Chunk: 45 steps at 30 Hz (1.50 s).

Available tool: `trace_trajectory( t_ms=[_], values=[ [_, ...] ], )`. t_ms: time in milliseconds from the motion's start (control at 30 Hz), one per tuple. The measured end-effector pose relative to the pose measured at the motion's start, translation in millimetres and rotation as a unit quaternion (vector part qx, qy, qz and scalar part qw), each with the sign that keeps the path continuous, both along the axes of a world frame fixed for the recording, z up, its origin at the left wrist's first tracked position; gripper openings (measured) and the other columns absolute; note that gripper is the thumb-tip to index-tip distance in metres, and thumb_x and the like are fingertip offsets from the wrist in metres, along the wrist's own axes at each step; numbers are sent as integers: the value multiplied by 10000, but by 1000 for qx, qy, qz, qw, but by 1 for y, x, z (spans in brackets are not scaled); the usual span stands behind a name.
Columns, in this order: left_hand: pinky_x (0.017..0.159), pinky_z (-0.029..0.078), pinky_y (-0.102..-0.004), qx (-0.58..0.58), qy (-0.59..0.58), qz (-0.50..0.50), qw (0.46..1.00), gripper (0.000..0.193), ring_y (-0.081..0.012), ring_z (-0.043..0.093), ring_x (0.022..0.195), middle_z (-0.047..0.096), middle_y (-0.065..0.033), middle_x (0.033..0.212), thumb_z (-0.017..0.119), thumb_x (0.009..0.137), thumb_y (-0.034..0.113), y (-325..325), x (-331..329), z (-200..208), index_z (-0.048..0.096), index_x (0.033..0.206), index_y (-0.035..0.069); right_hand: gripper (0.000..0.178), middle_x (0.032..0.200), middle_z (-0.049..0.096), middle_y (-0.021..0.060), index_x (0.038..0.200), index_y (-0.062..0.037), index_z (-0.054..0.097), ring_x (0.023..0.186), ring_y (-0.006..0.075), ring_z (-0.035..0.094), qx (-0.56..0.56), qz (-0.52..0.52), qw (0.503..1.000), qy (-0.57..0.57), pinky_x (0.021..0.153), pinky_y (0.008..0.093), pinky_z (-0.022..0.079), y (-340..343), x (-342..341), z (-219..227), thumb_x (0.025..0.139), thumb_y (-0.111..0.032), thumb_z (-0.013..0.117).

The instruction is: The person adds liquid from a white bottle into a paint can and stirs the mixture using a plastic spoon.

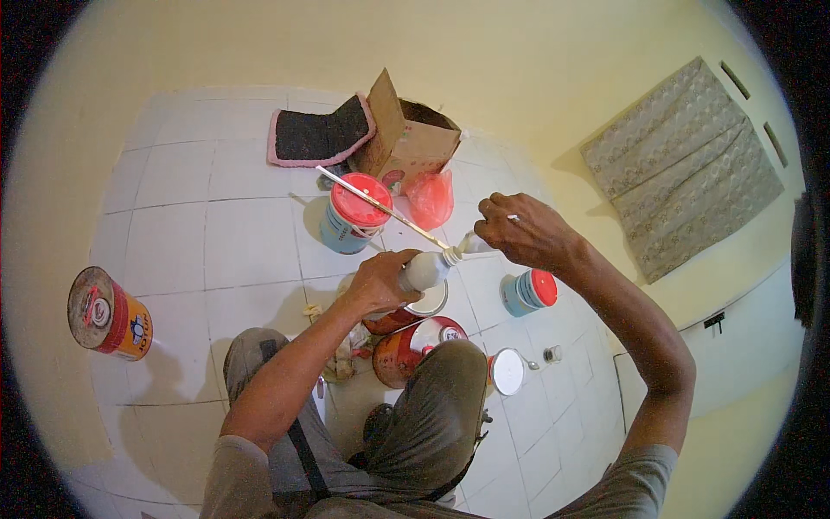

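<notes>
My left hand (382, 281) is wrapped round a whitish plastic bottle (425, 270), tilted with its mouth up and to the right. Close by that mouth, my right hand (526, 229) is closed on a clear, translucent piece (474, 244) whose kind I cannot make out. A small white stick-like thing (513, 217) shows between the right fingers. One end of a long thin stick (380, 206) comes to the bottle's neck in the picture, while the rest passes over a blue bucket with a red lid (353, 216). Whether stick and bottle touch, I cannot tell.
Under my hands stand red metal cans (396, 362). To the right are a smaller blue tub with a red lid (529, 292), a white round lid (508, 372) and a small jar (552, 354). A cardboard box (424, 147), pink bag (430, 199), dark mat (320, 134) and orange can (112, 316) stand farther off.
</notes>
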<state>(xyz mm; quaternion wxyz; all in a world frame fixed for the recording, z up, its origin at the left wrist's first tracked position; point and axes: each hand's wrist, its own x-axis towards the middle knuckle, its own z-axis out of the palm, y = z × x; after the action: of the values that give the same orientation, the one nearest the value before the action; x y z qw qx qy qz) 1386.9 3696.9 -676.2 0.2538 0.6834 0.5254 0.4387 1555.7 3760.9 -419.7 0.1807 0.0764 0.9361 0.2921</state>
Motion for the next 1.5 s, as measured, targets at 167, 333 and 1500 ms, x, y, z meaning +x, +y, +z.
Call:
trace_trajectory(
  t_ms=[167, 333, 1500],
  values=[
    [936, 575, -497, -10, 11, -4, 1000, 731, -363, 723, 1063, 753, -169, 1165, 901, 701, 372, 3, -2, -3, 647, 1350, 151, 76, 895, 615, 100, 815, -44, 654, 934, 252, 668, 7, 34, 999, 4, 765, 381, 593, -5, -6, 2, 856, -103, 680],
    [986, 561, -503, -33, -3, -24, 999, 772, -376, 717, 1103, 748, -159, 1203, 918, 703, 440, 4, -4, -2, 641, 1368, 163, 93, 894, 603, 91, 822, -52, 650, 928, 241, 662, 13, 43, 999, 10, 762, 373, 592, -3, -4, -2, 867, -130, 671],
    [960, 580, -506, -30, 15, -6, 999, 740, -359, 729, 1076, 756, -144, 1186, 915, 698, 401, 5, -4, -2, 648, 1354, 183, 127, 889, 611, 84, 785, -59, 648, 947, 236, 660, 3, 55, 998, 11, 756, 367, 588, -9, -12, 5, 854, -153, 699]
  ],
)
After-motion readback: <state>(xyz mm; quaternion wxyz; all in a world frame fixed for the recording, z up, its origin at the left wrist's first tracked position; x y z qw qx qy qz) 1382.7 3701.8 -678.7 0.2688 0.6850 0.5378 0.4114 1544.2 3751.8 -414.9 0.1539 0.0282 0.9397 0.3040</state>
